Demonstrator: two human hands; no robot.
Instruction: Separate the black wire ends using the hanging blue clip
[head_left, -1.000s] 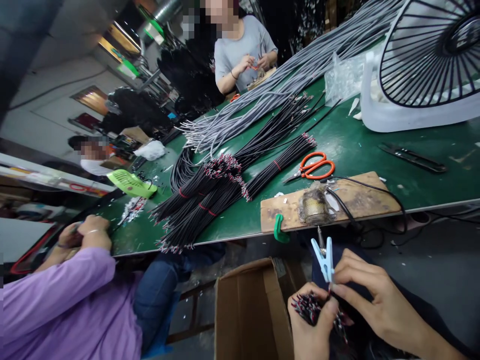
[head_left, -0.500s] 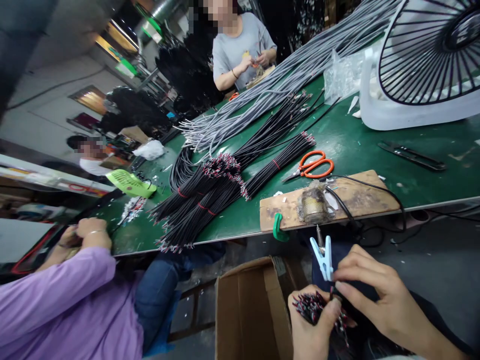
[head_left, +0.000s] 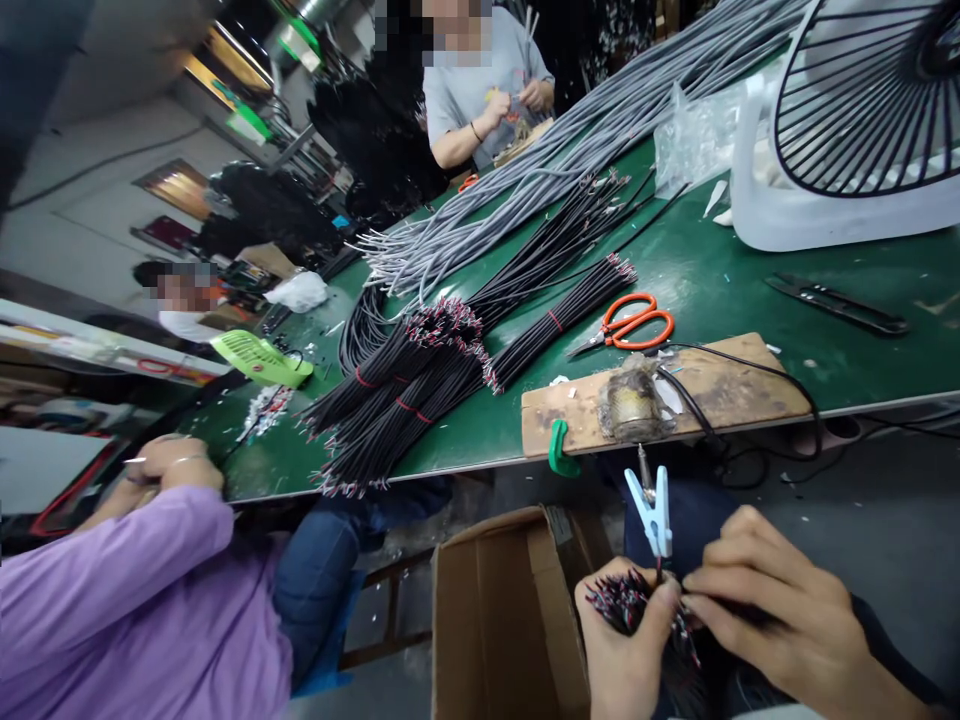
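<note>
A bundle of black wires with red and white ends is gripped in the left hand, while the right hand's thumb and fingers are pinched together beside it, whatever lies between them too small to tell. In the head view, the bundle is held below a light-blue clip, near the edge of the green counter.

a pale grey wall with a warm-lit panel rises at the left, behind a long white ledge; a green-topped table slants across above a grey floor dotted with scraps
</note>
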